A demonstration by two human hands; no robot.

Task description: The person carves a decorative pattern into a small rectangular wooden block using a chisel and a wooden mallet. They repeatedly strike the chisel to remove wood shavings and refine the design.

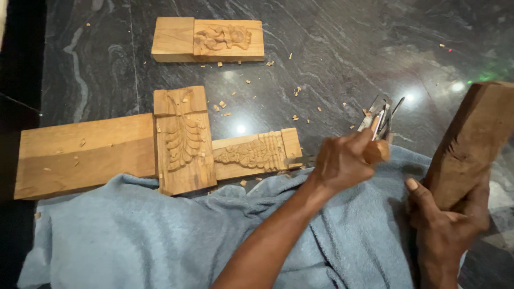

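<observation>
My left hand [342, 160] reaches across a light blue towel [160, 235] and is closed on a bundle of carving chisels [380, 115]. Their metal blades stick up past my fingers, and a wooden handle end shows at my thumb. My right hand [444, 225] at the lower right grips a thick dark wooden block [474, 139], held tilted upright above the towel. To the left lies a carved wooden piece with a leaf pattern [183, 142], crossed with a second carved strip [257, 152].
A long plain plank [80, 155] lies at the left, next to the carved pieces. Another carved block [209, 39] rests farther away on the dark marbled floor [332, 53]. Small wood chips are scattered on the floor.
</observation>
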